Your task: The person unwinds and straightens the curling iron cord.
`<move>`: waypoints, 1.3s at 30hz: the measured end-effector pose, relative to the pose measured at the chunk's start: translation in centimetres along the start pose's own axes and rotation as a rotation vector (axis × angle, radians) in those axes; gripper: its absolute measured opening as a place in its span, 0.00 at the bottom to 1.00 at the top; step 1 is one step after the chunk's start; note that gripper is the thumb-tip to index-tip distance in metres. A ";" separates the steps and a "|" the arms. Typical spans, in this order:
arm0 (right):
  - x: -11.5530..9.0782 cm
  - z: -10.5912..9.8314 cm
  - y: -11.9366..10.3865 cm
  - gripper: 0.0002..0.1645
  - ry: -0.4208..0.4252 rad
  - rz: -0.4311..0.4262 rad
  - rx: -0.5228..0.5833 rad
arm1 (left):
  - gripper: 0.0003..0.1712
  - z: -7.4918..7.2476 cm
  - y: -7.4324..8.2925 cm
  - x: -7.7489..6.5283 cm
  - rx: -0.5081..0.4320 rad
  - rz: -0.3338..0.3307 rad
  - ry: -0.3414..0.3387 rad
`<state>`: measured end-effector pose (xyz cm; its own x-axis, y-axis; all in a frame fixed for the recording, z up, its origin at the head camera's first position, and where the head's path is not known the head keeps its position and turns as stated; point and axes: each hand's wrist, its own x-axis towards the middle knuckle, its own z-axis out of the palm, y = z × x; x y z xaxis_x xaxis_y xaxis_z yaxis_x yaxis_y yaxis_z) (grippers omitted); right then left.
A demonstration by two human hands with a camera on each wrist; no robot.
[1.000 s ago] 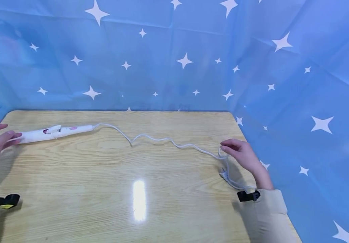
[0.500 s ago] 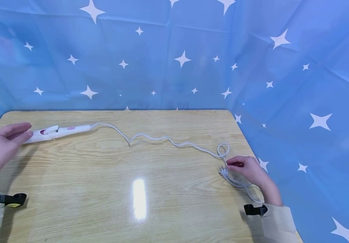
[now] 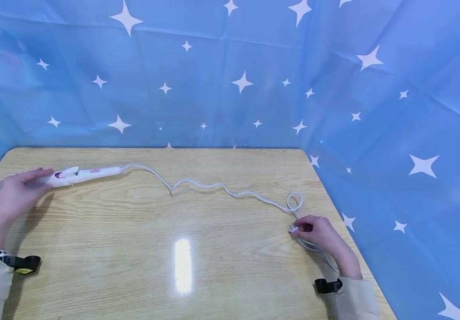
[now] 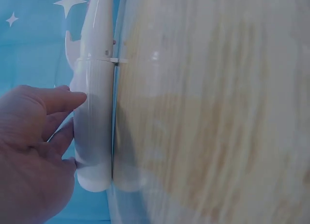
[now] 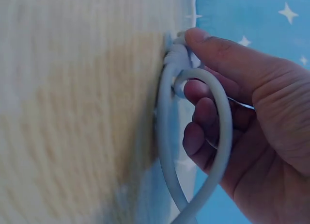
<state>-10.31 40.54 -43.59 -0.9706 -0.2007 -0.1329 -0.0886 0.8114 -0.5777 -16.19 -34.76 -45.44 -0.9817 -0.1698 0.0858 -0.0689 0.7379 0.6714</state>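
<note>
A white curling iron [image 3: 95, 173] with pink buttons and a raised lever lies near the table's far left. My left hand [image 3: 21, 191] grips its thicker left part from above, the thumb crossing the white casing in the left wrist view; some fingers are hidden behind it. A white cord [image 3: 203, 183] runs in waves from the iron's right end to a small loop at right. Just below that loop, my right hand [image 3: 321, 231] pinches the plug [image 3: 294, 229] between thumb and fingers. In the right wrist view, a bend of cord [image 5: 224, 132] arcs in front of the curled fingers.
The wood-grain table [image 3: 230, 266] has a far edge against a blue star-patterned curtain [image 3: 198, 80]. More curtain hangs along the right side. A bright light reflection lies on the tabletop. Black camera mounts [image 3: 327, 286] sit at both wrists.
My left hand has shifted right along the iron and now grips it. The right hand has left the cord loop, come down towards me and taken hold of the plug.
</note>
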 end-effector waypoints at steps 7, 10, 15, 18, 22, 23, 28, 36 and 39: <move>-0.1 0.8 0.2 0.17 0.000 0.020 -0.018 | 0.26 0.2 -0.3 0.0 -0.058 -0.036 0.016; -0.1 1.0 0.1 0.15 0.002 0.028 -0.015 | 0.27 0.2 -0.3 0.0 -0.073 -0.040 0.013; -0.3 1.1 -0.1 0.13 0.028 0.001 0.015 | 0.28 0.3 -0.6 0.0 -0.099 -0.063 0.014; -0.4 1.0 -0.4 0.12 0.062 -0.031 0.035 | 0.28 0.3 -0.9 0.0 -0.104 -0.069 0.015; -0.6 0.6 -1.2 0.12 0.105 -0.054 0.052 | 0.29 0.3 -1.0 0.1 -0.097 -0.078 0.015; -0.6 0.4 -1.5 0.13 0.109 -0.058 0.068 | 0.29 0.3 -1.0 0.2 -0.094 -0.077 0.018; -0.7 -0.6 -3.1 0.18 0.109 -0.102 0.197 | 0.29 0.3 -0.9 0.3 -0.093 -0.064 0.032; -0.1 -2.1 -4.3 0.18 0.159 -0.242 0.470 | 0.28 0.3 -0.6 0.2 -0.064 -0.080 0.027; 0.1 -2.5 -4.3 0.19 0.173 -0.291 0.608 | 0.27 0.3 -0.5 0.2 -0.063 -0.078 0.022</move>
<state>-10.61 38.38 -39.15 -0.9527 -0.2320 0.1964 -0.2582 0.2763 -0.9258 -16.41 -34.96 -46.04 -0.9697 -0.2399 0.0466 -0.1333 0.6790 0.7219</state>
